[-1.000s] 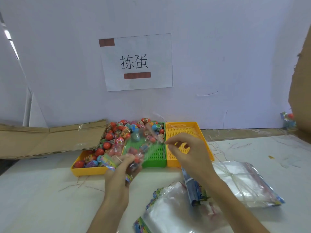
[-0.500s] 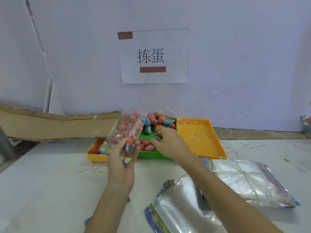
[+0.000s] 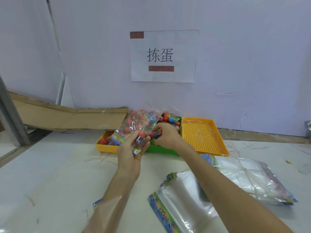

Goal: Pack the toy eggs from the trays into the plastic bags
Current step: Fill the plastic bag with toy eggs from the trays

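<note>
My left hand (image 3: 130,151) holds up a clear plastic bag (image 3: 134,126) with a colourful printed bottom strip, above the trays. Several toy eggs show through it. My right hand (image 3: 166,136) reaches into the green tray (image 3: 165,151) and its fingers curl round a toy egg (image 3: 156,134) at the bag's mouth. More toy eggs (image 3: 171,119) pile up at the back of the green tray. The yellow tray on the left (image 3: 105,147) also holds eggs, partly hidden by the bag.
An empty yellow tray (image 3: 202,135) sits right of the green one. Stacks of empty plastic bags (image 3: 249,179) lie on the white table at the right, another stack (image 3: 183,204) nearer me. Flattened cardboard (image 3: 70,118) leans on the wall at the left.
My right hand has gone from above the yellow tray down into the green tray and closed on an egg. The left hand has raised the bag a little. The camera view has shifted left.
</note>
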Demonstrator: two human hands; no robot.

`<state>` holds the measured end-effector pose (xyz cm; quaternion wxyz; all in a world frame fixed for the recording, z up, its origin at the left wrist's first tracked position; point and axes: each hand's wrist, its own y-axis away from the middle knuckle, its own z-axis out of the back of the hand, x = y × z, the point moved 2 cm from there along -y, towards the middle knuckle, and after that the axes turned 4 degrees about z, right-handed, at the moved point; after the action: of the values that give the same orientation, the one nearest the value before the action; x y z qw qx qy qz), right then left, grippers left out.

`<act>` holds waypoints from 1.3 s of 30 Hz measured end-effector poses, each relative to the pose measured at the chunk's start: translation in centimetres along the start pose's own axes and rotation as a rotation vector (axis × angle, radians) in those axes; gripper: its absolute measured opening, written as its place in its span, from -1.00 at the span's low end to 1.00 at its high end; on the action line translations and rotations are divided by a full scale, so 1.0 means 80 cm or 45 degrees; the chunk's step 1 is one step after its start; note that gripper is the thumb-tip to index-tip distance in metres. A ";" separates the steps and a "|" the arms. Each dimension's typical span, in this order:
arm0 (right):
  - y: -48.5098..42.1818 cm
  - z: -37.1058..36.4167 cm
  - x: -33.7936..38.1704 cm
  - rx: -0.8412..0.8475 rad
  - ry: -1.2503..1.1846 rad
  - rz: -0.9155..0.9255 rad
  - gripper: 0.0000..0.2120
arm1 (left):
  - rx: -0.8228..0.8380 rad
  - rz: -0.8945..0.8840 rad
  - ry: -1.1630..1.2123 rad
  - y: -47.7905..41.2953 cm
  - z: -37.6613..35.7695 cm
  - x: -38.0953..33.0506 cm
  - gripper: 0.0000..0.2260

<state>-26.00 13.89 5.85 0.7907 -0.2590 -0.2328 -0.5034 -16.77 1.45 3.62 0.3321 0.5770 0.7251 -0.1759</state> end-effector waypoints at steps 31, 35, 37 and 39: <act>0.090 0.070 -0.041 -1.030 -0.657 0.041 -0.84 | 0.007 -0.037 -0.156 -0.001 -0.002 0.010 -0.89; 0.094 0.080 -0.042 -1.061 -0.729 -0.002 -0.84 | 0.017 -0.049 -0.176 -0.001 -0.002 0.011 -0.86; 0.095 0.082 -0.040 -1.020 -0.766 -0.019 -0.75 | 0.028 -0.043 -0.181 0.000 -0.003 0.011 -0.87; 0.096 0.080 -0.036 -0.958 -0.812 -0.014 -0.68 | 0.030 -0.028 -0.190 0.002 -0.004 0.011 -0.87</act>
<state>-20.78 22.70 7.54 0.5290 -0.6665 -0.2668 -0.4524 -16.83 2.34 3.28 0.3765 0.5583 0.7024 -0.2306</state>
